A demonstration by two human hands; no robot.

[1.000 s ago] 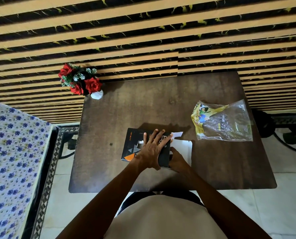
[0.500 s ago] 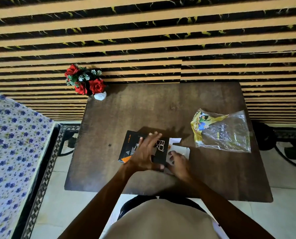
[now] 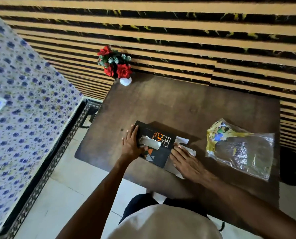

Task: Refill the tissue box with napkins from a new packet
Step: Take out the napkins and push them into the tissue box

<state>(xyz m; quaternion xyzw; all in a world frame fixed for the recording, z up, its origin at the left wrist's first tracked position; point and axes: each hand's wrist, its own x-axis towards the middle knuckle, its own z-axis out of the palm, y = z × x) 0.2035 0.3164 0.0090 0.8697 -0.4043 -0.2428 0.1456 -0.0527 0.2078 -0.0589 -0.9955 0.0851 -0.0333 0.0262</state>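
Note:
A black tissue box with orange print lies flat near the front of the dark wooden table. A white napkin shows through the slot in its top. My left hand grips the box's left end, thumb on top near the slot. My right hand lies flat, fingers together, on the white flap or napkins sticking out of the box's right end. The napkin packet, clear plastic with yellow print, lies crumpled to the right, apart from both hands.
A small white vase of red artificial roses stands at the table's far left corner against the striped wall. A bed with a blue-flowered sheet runs along the left. Tiled floor shows between bed and table.
My left hand slid from the top of the box to its left end, uncovering the slot. My right hand flattened against the box's right end. The camera swung to the left.

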